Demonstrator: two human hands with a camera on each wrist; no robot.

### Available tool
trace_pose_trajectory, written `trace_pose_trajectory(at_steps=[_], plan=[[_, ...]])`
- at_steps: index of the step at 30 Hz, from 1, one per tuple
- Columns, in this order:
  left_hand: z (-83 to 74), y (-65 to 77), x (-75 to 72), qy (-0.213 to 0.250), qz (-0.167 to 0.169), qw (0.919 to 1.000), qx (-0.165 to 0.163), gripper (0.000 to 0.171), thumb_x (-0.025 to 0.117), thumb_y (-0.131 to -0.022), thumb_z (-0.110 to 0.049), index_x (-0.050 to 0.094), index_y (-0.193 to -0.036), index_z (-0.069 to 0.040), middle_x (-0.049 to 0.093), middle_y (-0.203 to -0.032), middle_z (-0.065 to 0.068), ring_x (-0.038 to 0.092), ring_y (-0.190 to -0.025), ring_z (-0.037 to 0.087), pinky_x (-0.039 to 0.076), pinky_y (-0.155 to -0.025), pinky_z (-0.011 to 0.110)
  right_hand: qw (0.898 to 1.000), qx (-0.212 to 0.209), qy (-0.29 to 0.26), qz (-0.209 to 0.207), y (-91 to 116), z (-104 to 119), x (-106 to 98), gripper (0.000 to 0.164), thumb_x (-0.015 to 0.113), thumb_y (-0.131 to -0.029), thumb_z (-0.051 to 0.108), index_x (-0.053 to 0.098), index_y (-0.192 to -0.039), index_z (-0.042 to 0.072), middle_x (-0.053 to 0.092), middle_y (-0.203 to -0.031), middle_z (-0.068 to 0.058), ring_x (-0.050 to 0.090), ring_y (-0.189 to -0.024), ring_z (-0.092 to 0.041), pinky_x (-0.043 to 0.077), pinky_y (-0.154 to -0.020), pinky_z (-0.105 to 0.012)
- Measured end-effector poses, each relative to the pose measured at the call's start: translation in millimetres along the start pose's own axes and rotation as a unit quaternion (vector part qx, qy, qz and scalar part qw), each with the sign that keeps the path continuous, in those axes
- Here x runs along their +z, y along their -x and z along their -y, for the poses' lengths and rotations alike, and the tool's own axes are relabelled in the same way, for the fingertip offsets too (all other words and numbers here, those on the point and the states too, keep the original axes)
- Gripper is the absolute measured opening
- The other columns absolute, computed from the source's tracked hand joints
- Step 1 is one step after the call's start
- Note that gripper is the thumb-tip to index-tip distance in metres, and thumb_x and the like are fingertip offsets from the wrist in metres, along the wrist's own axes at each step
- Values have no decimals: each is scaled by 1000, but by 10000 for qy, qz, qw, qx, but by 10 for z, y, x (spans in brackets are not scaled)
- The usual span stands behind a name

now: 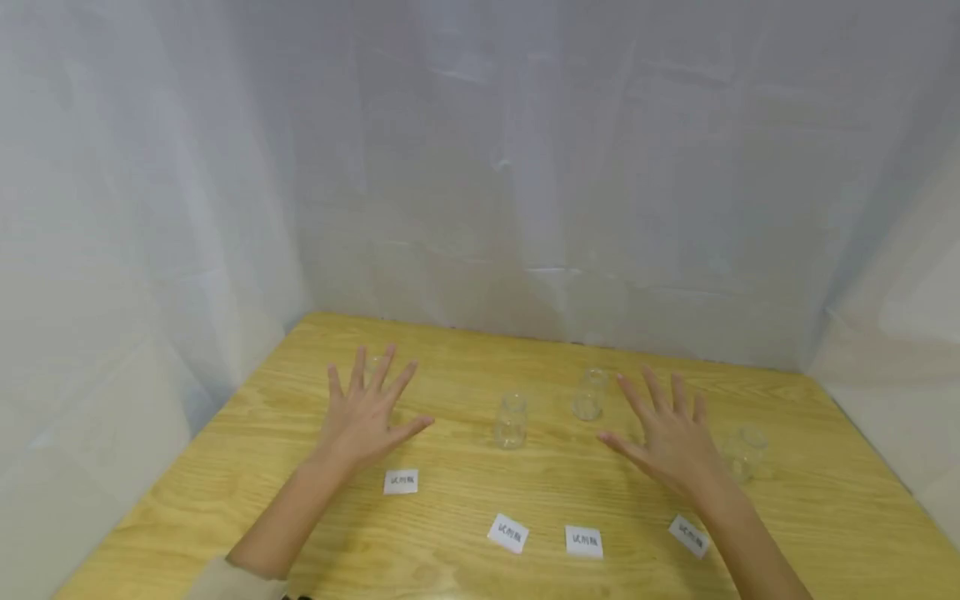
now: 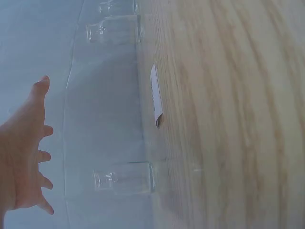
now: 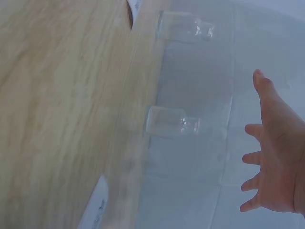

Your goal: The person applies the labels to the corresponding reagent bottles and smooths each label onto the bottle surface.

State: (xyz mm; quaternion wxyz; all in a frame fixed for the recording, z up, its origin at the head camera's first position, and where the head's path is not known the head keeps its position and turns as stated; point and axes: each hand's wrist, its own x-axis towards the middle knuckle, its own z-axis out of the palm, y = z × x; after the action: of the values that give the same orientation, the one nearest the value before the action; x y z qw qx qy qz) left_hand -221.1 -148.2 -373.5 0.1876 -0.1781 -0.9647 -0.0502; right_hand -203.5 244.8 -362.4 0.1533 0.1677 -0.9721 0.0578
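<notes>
My left hand [image 1: 360, 421] hovers with its fingers spread over the left part of the table, holding nothing. Behind its fingers a clear glass reagent bottle [image 2: 126, 179] is partly hidden in the head view. My right hand [image 1: 675, 442] is likewise spread and holds nothing, above the right part. Between the hands stand a clear glass bottle [image 1: 512, 423] and a second glass bottle [image 1: 590, 396] a little farther back. Another glass bottle [image 1: 745, 454] stands right of my right hand, partly covered by it. Neither hand touches a bottle.
Handwritten white labels lie on the wooden table [image 1: 450, 567] nearer to me: a left label [image 1: 401, 482], two middle labels [image 1: 508, 533], and a right label [image 1: 688, 536] beside my forearm. A pale sheet [image 1: 525, 167] hangs behind the table and along both sides.
</notes>
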Motion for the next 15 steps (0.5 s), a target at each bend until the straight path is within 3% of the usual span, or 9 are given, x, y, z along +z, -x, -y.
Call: trace_pose_trajectory(at_steps=[7,15], plan=[[142,14,-100,24,66,9997,-232,79,45,-84,-65,30,-143,-15,15,-149,17,-1,-132,45,1,-96,69,9996,-269,-69,-38,-212,216,-93,84,47,-82,66,20,-147,20,12,-149,-19,1,-130,-49,4,-95,-70],[387,38,-209,426,105,9973,-588,79,42,-86,-64,22,-146,-16,9,-150,19,-3,-131,46,0,-95,69,9975,-688,-128,-32,-568,677,-190,85,42,-83,69,18,-148,21,8,-150,-17,-3,-132,-45,2,-100,-64]])
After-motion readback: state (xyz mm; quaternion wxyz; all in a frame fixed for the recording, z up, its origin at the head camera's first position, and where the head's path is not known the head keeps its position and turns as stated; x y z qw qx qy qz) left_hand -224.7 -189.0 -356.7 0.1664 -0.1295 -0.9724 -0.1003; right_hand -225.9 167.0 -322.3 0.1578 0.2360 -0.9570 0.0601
